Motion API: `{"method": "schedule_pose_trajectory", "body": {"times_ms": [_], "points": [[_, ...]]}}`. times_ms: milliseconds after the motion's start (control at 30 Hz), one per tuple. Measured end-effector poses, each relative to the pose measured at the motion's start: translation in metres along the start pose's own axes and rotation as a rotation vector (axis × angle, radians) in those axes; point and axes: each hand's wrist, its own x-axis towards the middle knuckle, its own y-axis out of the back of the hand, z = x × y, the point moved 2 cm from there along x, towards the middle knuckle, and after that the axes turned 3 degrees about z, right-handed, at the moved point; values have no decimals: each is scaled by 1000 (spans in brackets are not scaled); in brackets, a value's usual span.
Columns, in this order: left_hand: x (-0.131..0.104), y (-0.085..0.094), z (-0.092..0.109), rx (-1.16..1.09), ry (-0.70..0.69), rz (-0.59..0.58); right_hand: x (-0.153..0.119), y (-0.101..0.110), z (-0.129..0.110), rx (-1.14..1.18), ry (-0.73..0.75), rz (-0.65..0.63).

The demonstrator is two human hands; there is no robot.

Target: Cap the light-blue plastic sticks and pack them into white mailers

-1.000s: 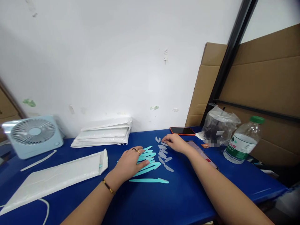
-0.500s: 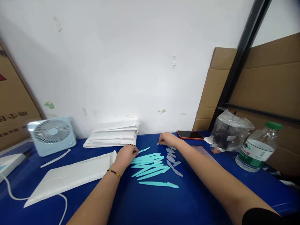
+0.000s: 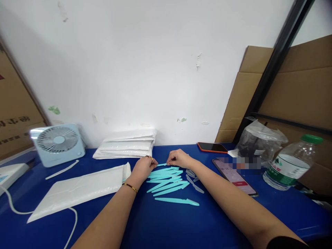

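My left hand (image 3: pixel 142 170) pinches the handle end of a turquoise eyebrow razor (image 3: pixel 162 165). At its other end, the fingers of my right hand (image 3: pixel 181 159) are closed; a clear blade cap was in them a moment ago, but the fingers now mostly cover it. Below both hands lie several turquoise razors (image 3: pixel 167 187) in a loose fanned row. One separate razor (image 3: pixel 176 201) is closest to me. Several clear caps (image 3: pixel 197 187) lie beside the row, partly behind my right wrist.
On the left are a light blue fan (image 3: pixel 59 143), a white padded mailer (image 3: pixel 80 188) and a white cable (image 3: pixel 75 224). A stack of mailers (image 3: pixel 124 147) leans near the wall. Two phones, one orange-edged (image 3: pixel 212 147), a bagged cup (image 3: pixel 256 143) and a bottle (image 3: pixel 290 164) stand right.
My right hand has come left and closer to my left hand, meeting the razor's tip. The camera view has shifted slightly, and more of the lower phone now shows.
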Motion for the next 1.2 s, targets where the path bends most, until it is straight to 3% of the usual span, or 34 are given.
{"method": "schedule_pose_trajectory", "body": {"times_ms": [133, 200, 300, 533, 700, 833, 1067, 1200], "points": [[-2, 4, 4, -55, -14, 24, -16, 28, 18, -46, -108, 109], [-3, 5, 6, -97, -31, -25, -33, 45, 35, -112, -243, 169], [-4, 2, 6, -160, -37, -134, -59, 56, 51, -140, -325, 128], [-5, 3, 10, -117, -39, -152, -76, 47, 50, -63, -425, 19], [-8, 8, 17, -16, -47, -152, -75, 49, 44, -56, -416, 34], [-10, 10, 19, -69, -55, -146, -75, 46, 36, -28, -425, 17], [-16, 3, 25, -225, -122, -337, -72, 40, 35, 43, -357, -15], [-13, 1, 19, -232, -59, -273, -75, 41, 48, 77, -426, 57]]}}
